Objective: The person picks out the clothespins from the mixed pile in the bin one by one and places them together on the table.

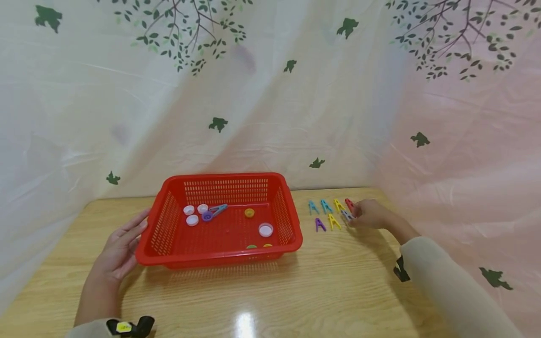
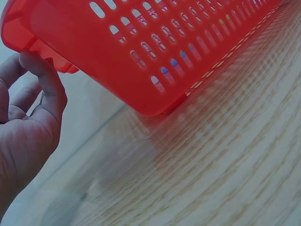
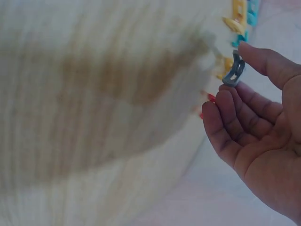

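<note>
My left hand (image 1: pixel 119 247) holds the left rim of a red plastic basket (image 1: pixel 220 260); in the left wrist view its fingertips (image 2: pixel 35 61) are curled at the rim. With thumb and fingers, my right hand (image 1: pixel 369 214) pinches a grey-blue clothespin (image 3: pixel 233 70) close over the table. Around it on the tabletop are more clothespins in two rows: two blue ones, a yellow one (image 1: pixel 339 205) and a red one (image 1: pixel 349 204) behind, a purple one (image 1: pixel 320 225) and a yellow one in front. My right fingers partly cover the red one.
Inside the basket lie white bottle caps (image 1: pixel 192 220), a purple cap (image 1: pixel 207 216), a blue clothespin (image 1: pixel 219 209), a yellow cap (image 1: pixel 249 213), a larger white cap (image 1: pixel 266 229) and partly hidden green and yellow caps. A patterned curtain (image 1: pixel 270 103) hangs behind the wooden table (image 1: pixel 296 295).
</note>
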{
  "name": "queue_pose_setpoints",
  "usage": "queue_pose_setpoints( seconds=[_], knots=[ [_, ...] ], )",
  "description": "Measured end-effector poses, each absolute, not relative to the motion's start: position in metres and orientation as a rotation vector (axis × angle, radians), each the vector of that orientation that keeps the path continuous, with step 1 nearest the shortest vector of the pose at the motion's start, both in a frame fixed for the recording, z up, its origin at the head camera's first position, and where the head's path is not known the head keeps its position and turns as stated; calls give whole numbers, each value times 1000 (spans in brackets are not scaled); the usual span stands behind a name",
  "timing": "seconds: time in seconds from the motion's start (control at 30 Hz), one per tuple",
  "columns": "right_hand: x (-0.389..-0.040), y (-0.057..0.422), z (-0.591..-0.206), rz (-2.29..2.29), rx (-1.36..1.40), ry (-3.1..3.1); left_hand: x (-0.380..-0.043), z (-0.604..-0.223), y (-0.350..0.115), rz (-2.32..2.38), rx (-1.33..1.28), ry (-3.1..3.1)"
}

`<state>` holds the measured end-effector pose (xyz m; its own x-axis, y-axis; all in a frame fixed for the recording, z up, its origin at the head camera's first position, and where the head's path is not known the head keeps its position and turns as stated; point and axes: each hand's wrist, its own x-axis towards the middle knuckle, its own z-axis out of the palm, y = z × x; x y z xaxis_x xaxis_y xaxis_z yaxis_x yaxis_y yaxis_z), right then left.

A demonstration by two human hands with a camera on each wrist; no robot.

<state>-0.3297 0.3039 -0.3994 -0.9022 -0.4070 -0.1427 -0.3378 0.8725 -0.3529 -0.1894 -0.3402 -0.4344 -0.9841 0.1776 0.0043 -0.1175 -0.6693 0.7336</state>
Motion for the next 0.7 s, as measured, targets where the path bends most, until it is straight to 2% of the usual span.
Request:
queue_pose_setpoints(
  seconds=[0.37, 0.7],
  knots=[
    [-321, 300, -415, -501, -404, 2855, -190, -434, -341, 2726, 133, 1165],
    [-321, 304, -417, -518, -424, 2858, -190, -435, -341, 2725, 144, 1177]
  ],
)
